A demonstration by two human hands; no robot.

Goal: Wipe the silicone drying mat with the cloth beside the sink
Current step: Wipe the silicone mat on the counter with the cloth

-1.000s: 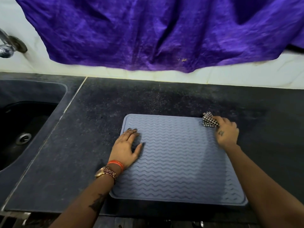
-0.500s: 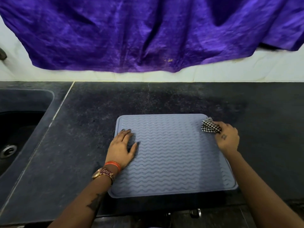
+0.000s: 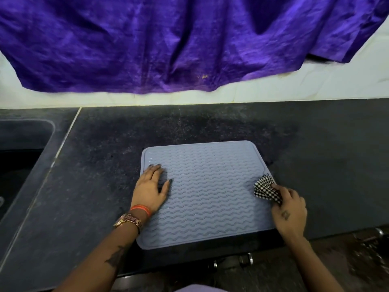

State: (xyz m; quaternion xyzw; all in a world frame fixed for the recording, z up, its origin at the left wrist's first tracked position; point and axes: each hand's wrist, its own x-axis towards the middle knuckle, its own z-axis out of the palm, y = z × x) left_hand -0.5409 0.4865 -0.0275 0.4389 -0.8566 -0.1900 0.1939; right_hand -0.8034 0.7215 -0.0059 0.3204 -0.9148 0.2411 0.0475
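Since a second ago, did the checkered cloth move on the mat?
Yes. The checkered cloth slid from the mat's far right corner toward its near edge, along the right side.

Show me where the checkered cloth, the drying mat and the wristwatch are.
checkered cloth (image 3: 265, 189), head view, on its bunched middle above the right hand.
drying mat (image 3: 212, 192), head view, on its bare ridged centre.
wristwatch (image 3: 128, 221), head view, on the band at the left wrist.

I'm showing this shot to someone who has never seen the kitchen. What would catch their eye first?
The big purple cloth hanging across the back wall dominates the top of the view. Below it, a grey wavy-ribbed silicone mat lies on the dark counter, the left hand pressing flat on its left side. The right hand grips a black-and-white checked cloth at the mat's right edge.
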